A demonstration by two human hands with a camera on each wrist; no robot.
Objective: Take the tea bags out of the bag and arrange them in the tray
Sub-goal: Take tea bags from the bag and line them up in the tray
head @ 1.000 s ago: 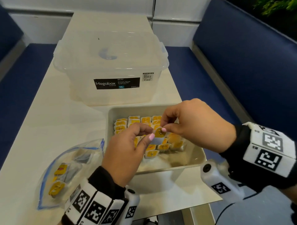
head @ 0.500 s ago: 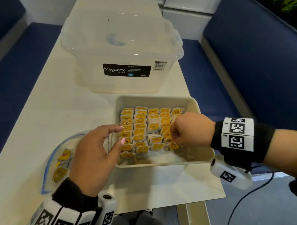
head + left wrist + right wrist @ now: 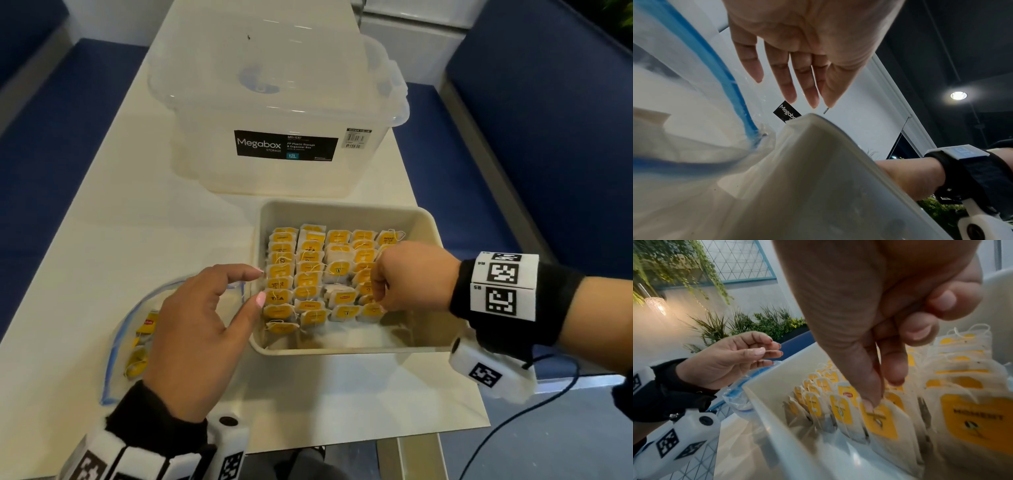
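A cream tray point(image 3: 342, 210) holds several rows of yellow-labelled tea bags point(image 3: 308, 279) standing on edge. My right hand point(image 3: 376, 301) is down in the tray's right side, fingers curled. In the right wrist view its thumb and forefinger point(image 3: 875, 400) pinch the top of a tea bag point(image 3: 879, 421) at the near end of a row. My left hand point(image 3: 246, 286) hovers open just left of the tray, over the clear zip bag point(image 3: 137, 346), which still holds a few tea bags point(image 3: 145, 323). The left wrist view shows the fingers point(image 3: 789, 78) straight and holding nothing.
A lidded clear Megabox storage box point(image 3: 281, 113) stands right behind the tray. The white table point(image 3: 102, 212) is narrow, its right edge close beside the tray. Blue benches point(image 3: 462, 164) flank both sides. A dark cable point(image 3: 513, 418) hangs off the near right corner.
Both hands were together above the tray on one tea bag. The left hand let go and drew back left over the zip bag; the right hand lowered the tea bag into the rows.
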